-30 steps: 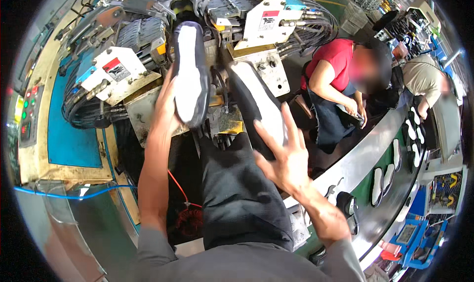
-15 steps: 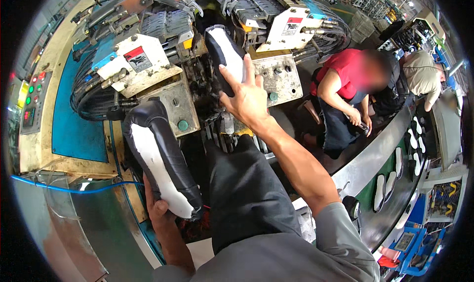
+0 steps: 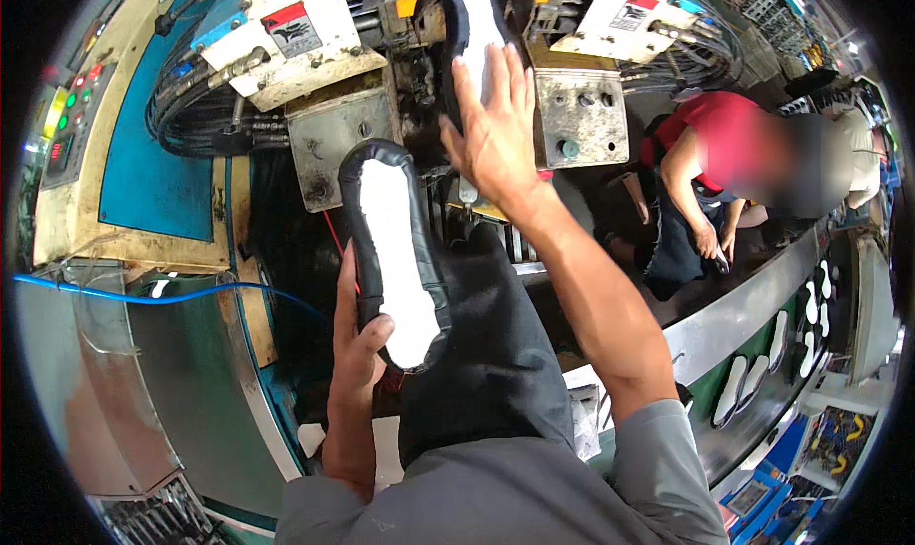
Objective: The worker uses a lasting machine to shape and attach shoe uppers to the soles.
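My left hand (image 3: pixel 358 354) is closed round the lower end of a black shoe upper (image 3: pixel 396 249), its white sole side facing up. The thumb presses over its edge; the other fingers are partly hidden beneath. A second black shoe upper (image 3: pixel 476 16), also white on its sole side, stands in the middle of the machine, its lower part covered by my right hand. My right hand (image 3: pixel 500 154) lies on it with fingers stretched out and slightly spread, not wrapped round it.
Metal control boxes (image 3: pixel 583 116) and white machine housings (image 3: pixel 286 40) flank the middle. A blue hose (image 3: pixel 152 299) runs at left. At right, a co-worker in red (image 3: pixel 705 144) sits by a conveyor (image 3: pixel 705 340) carrying several white-soled shoe pieces. A button panel (image 3: pixel 76 125) is far left.
My left hand has brought its shoe upper rightward, in front of my leg, and turned it more upright. My right hand stays on the other upper, fingers now flatter. The whole view has shifted.
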{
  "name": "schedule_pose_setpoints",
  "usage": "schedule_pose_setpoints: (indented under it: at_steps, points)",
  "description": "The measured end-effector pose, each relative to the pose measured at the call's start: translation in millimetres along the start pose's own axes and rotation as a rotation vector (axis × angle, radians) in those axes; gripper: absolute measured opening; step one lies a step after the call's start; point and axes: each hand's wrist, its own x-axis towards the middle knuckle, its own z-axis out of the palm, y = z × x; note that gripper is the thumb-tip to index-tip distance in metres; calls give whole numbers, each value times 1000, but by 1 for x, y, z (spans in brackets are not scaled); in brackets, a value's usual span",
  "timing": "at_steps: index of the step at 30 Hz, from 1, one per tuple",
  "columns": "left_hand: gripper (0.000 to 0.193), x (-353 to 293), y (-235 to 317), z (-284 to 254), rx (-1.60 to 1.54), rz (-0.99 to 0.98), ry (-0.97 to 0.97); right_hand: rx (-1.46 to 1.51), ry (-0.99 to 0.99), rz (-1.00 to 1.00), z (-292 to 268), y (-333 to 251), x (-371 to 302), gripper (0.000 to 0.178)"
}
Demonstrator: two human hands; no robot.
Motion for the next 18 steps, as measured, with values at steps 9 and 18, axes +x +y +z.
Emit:
schedule_pose_setpoints:
  at_steps: [9, 18]
  points:
    - [105, 39, -25, 3, 146, -8, -8, -193, 99, -14, 50, 32, 83, 77]
    - [103, 75, -40, 16, 210, -14, 24, 138, 12, 1, 51, 48, 66, 74]
